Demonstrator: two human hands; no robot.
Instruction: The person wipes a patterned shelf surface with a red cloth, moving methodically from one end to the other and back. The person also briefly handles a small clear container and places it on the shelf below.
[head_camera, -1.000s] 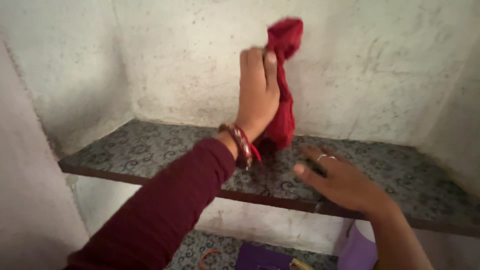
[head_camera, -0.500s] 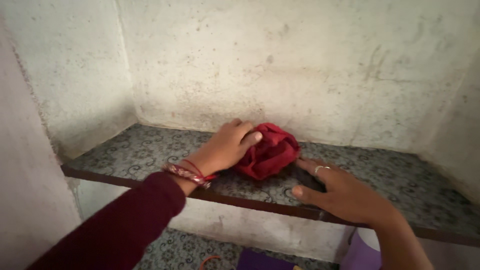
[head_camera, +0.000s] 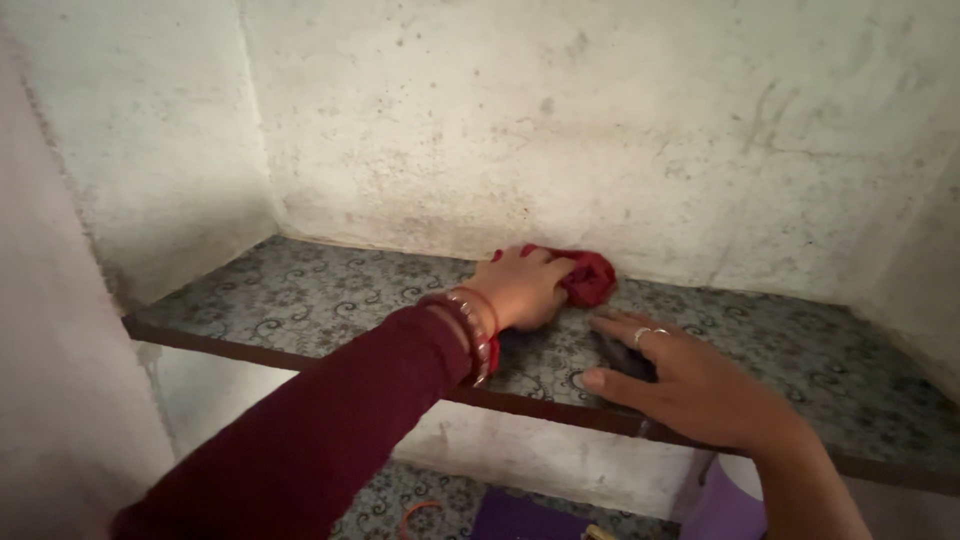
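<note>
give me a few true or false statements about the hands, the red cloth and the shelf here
1. The left hand presses a bunched red cloth onto the patterned shelf. True.
2. The right hand holds the cloth up in the air. False: it lies flat and open on the shelf near the front edge, not gripping the cloth.
3. The cloth sits near the back wall. True.
4. The left wrist is bare. False: it wears bangles and a dark red sleeve.
5. A ring shows on the right hand. True.
</note>
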